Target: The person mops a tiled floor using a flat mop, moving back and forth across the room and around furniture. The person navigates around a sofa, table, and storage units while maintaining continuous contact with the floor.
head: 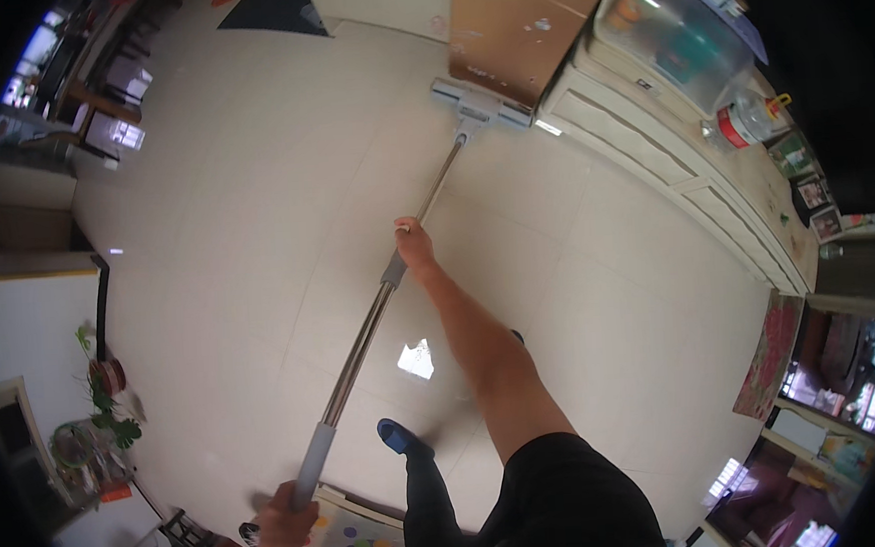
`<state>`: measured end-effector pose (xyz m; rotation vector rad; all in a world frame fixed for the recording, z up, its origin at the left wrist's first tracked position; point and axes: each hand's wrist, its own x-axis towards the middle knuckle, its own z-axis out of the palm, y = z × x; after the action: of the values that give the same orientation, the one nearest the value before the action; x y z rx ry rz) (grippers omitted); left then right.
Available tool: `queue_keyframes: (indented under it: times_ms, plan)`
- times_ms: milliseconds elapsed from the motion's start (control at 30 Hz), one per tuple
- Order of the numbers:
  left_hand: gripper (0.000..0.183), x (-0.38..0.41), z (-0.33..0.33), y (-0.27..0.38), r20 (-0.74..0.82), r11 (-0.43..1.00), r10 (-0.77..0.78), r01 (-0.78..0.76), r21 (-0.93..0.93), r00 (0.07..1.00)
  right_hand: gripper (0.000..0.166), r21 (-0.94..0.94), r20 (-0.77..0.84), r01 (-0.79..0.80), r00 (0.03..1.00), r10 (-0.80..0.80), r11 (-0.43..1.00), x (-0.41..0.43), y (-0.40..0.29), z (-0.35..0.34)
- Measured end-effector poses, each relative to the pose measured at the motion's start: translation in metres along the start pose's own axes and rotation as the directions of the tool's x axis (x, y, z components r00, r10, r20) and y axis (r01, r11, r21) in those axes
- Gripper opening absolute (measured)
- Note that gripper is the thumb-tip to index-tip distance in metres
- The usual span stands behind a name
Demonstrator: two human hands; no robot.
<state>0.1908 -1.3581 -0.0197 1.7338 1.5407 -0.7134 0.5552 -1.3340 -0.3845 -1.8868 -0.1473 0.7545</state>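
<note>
A squeeze mop with a metal pole [358, 346] runs diagonally across the view. My left hand [283, 520] is wrapped around the grey grip at its upper end. Farther down the pole, my right hand [415, 245] holds it just beyond a grey collar. The wide mop head [481, 104] rests on the glossy tiled floor [356, 166], close against the lower edge of a large cardboard sheet or box [520, 28]. The underside of the mop head is mostly hidden.
A cream drawer cabinet [624, 134] flanks the mop head, bearing a clear plastic bin [675, 41], a large bottle [744, 121] and framed pictures. Potted plants [106, 380] stand left. A table with dotted cover [368, 545] is near my legs; a patterned mat [769, 355] lies right.
</note>
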Motion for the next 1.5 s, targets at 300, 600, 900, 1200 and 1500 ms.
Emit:
queue_keyframes:
  times_ms: [300,600,900,1200,1500]
  plan:
    - [0.040,-0.105,0.157,-0.225,0.303,0.964,-0.248,0.264,-0.012,0.920,0.016,-0.303,0.320,-0.040,0.937,0.141,0.952,-0.256,0.085,0.052]
    - [0.040,-0.170,0.151,-0.294,0.291,0.907,-0.406,0.420,0.015,0.866,0.023,-0.236,0.652,-0.404,0.608,0.452,0.884,-0.470,0.057,0.029]
    - [0.048,-0.059,0.152,-0.030,0.272,0.906,0.013,0.104,-0.411,0.962,0.029,-0.254,0.372,0.133,0.928,-0.031,0.958,-0.033,0.044,0.045]
    - [0.028,-0.245,0.191,-0.326,0.478,0.927,-0.375,0.311,0.211,0.794,0.021,-0.271,0.755,0.013,0.624,0.204,0.963,-0.435,0.138,0.039]
    - [0.029,-0.372,0.165,-0.423,0.692,0.756,-0.632,0.471,0.454,0.348,0.023,-0.363,0.844,-0.317,0.286,0.454,0.876,-0.510,0.074,-0.018]
